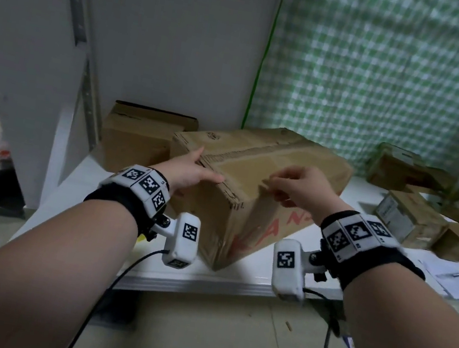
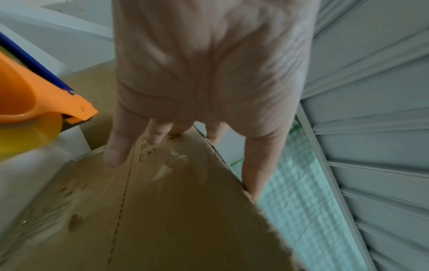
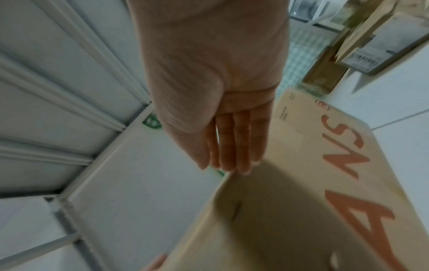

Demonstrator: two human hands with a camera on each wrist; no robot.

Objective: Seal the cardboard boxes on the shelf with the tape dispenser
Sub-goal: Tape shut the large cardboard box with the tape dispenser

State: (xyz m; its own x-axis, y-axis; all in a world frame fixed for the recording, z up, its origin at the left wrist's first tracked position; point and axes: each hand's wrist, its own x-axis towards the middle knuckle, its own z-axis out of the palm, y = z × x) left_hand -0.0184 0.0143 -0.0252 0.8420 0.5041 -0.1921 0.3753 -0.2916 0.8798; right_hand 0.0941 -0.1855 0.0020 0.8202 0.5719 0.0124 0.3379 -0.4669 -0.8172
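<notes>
A large cardboard box [image 1: 269, 162] with red lettering stands askew on the white shelf [image 1: 93, 181], a strip of tape along its top seam. My left hand [image 1: 208, 167] holds its near left corner, with the thumb on top and straight fingers [image 2: 113, 157] spread on the side face [image 2: 162, 210]. My right hand [image 1: 274, 181] is at the top's near edge, its straight fingers [image 3: 232, 165] together against the box edge [image 3: 301, 210]. An orange and blue tape dispenser [image 2: 34, 102] with yellowish tape lies to the left of the box, in no hand.
A smaller cardboard box [image 1: 137, 134] sits behind on the left. Several small boxes [image 1: 415, 217] and papers [image 1: 448, 274] crowd the shelf's right. A green checked curtain [image 1: 390, 79] hangs behind. A metal upright [image 1: 87, 107] borders the left side.
</notes>
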